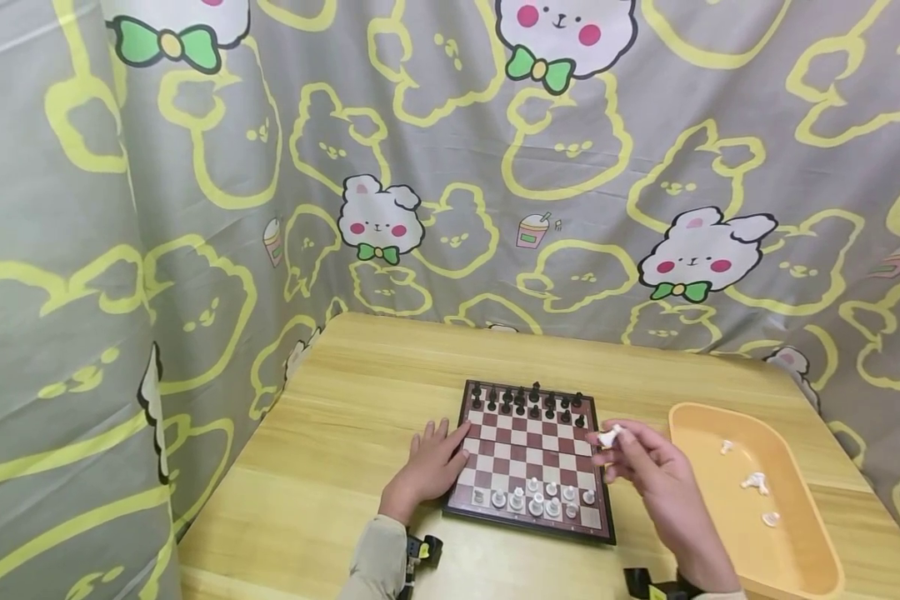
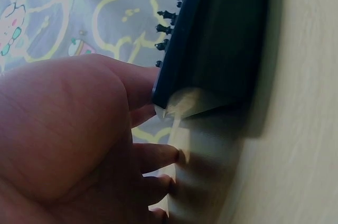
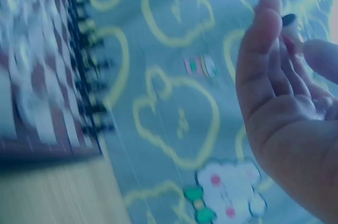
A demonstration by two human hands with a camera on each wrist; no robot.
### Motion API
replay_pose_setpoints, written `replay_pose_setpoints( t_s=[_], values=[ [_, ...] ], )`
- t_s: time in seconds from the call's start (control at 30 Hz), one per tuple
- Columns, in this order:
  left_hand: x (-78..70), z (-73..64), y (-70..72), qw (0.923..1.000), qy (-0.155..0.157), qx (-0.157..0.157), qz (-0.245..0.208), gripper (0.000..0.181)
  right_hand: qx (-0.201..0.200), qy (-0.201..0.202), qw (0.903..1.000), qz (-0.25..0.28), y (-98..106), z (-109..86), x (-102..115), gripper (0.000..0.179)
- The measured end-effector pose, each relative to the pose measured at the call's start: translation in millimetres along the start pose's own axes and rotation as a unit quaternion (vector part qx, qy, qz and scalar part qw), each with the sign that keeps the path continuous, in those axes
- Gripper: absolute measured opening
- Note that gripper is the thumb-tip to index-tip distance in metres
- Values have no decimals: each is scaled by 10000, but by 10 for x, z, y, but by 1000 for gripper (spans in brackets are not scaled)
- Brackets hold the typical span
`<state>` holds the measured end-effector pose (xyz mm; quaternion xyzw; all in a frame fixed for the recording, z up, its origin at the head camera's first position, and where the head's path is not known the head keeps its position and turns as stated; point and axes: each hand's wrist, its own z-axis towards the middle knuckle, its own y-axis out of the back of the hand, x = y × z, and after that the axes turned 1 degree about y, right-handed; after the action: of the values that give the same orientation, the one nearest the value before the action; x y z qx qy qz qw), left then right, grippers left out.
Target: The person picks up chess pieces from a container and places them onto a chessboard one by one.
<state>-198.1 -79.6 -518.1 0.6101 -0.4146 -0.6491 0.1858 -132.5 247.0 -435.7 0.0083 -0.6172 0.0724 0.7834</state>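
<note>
A dark-edged chessboard [image 1: 525,440] with red and white squares lies on the table. Black pieces [image 1: 535,393] line its far side in two rows, and several white pieces [image 1: 537,504] stand on its near side. My left hand [image 1: 426,464] rests at the board's left edge with fingers extended; thumb and index touch the edge in the left wrist view. Between thumb and fingertips, my right hand [image 1: 660,471] pinches a white chess piece [image 1: 610,436] just off the board's right edge. Its dark underside [image 3: 289,19] shows in the right wrist view; the kind is unclear.
An orange tray [image 1: 742,537] sits to the right of the board, with several white pieces [image 1: 755,482] lying inside. A grey patterned curtain [image 1: 450,150] hangs behind and to the left of the wooden table [image 1: 300,467].
</note>
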Motion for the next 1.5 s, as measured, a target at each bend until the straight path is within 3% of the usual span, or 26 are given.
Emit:
replay_pose_setpoints(
  t_s=[0.2, 0.4, 0.57, 0.73, 0.83, 0.93, 1.07, 1.2, 1.27, 1.33, 1.43, 1.5],
  values=[
    [-1, -15, 7, 10000, 8, 0, -20, 53, -251, 73, 9995, -168, -317, 58, -127, 25],
    [1, -18, 20, 10000, 19, 9, -24, 53, -432, 24, 9990, -134, -429, 116, -255, 24],
    [19, -13, 24, 10000, -13, -8, -12, 54, -552, 45, 9961, -690, -449, 144, -309, 21],
    [34, -24, 3, 10000, 5, -35, -56, 53, -776, 273, 9847, -1534, -437, 102, -339, 16],
    [25, -47, -8, 10000, 16, -16, -86, 53, -872, 380, 9823, -1617, -350, 44, -353, 15],
    [24, -51, -17, 10000, 11, -3, -60, 53, -827, 461, 9865, -1338, -201, -18, -371, 15],
    [26, -27, -26, 10000, 1, 4, -30, 53, -442, 418, 9931, -1007, 53, -102, -402, 12],
    [17, -6, -15, 10000, -19, 7, -17, 53, 622, -103, 9945, -834, 294, -185, -408, 12],
    [16, 0, -1, 10000, -44, -8, -14, 53, 1261, -564, 9874, -770, 371, -209, -407, 15],
    [11, 0, 9, 10000, -61, -9, -15, 53, 1656, -1090, 9762, -885, 407, -221, -405, 17],
    [6, 4, 10, 10000, -89, -28, -27, 53, 1862, -1601, 9630, -1106, 409, -222, -410, 20],
    [1, 5, 12, 10000, -80, -19, -23, 53, 1813, -1718, 9599, -1272, 395, -219, -420, 21]
  ],
)
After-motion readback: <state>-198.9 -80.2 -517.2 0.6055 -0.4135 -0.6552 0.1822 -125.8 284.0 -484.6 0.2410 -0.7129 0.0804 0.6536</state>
